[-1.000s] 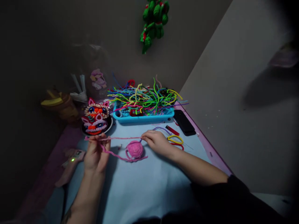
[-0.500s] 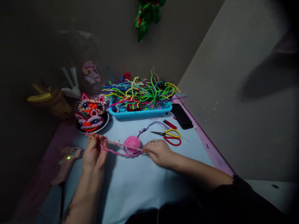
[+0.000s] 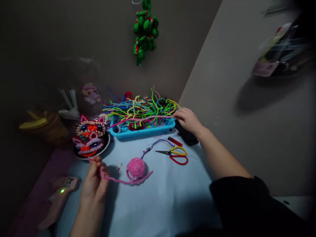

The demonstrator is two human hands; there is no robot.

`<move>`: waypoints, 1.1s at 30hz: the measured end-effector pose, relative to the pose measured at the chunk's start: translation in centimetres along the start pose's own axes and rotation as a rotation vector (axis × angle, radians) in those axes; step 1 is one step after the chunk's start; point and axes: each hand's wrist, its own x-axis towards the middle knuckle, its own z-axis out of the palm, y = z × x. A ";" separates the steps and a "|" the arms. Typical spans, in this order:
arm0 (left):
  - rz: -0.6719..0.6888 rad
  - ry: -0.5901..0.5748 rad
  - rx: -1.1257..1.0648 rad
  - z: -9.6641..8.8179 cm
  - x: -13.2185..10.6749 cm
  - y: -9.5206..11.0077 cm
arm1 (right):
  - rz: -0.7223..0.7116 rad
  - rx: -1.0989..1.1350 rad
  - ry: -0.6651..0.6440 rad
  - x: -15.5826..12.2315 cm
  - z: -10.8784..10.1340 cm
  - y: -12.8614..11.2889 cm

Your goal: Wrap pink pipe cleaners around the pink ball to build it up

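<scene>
My left hand (image 3: pixel 95 179) is closed in a pinch on pink yarn (image 3: pixel 116 180), beside the plate on the left. From its fingers the yarn runs right, past a pink yarn ball (image 3: pixel 136 168), to a loose end. A small pink bit sticks up above the fingertips. My right hand (image 3: pixel 189 121) is raised at the tray's right end, fingers closed on a pink strand (image 3: pixel 158 117). This strand stretches left over the tray; where its far end lies, I cannot make out. A purple strand (image 3: pixel 158 141) lies behind the ball.
A blue tray (image 3: pixel 138 133) holds many coloured strands. Yellow-and-red-handled scissors (image 3: pixel 172 153), a red lighter-like object (image 3: pixel 174 141) and a black phone (image 3: pixel 187 134) lie nearby. Two crocheted animal faces (image 3: pixel 90 136) rest on a plate. A pink glue gun (image 3: pixel 58 200) with a green light lies left.
My right hand has moved up and away from the ball to the tray's right end, drawing a pink strand along. My left hand keeps its pinch. The view has tilted upward.
</scene>
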 end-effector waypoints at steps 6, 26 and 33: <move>-0.100 0.102 -0.136 0.7 -0.4 -0.2 | 0.155 -0.322 -0.263 -1.7 0.5 5.0; -0.114 0.175 -0.101 0.3 -0.1 -0.2 | -0.237 0.386 0.058 8.8 8.7 -7.4; -0.148 0.173 -0.129 0.5 -0.4 -0.1 | -0.187 0.229 -0.112 12.4 9.7 -9.3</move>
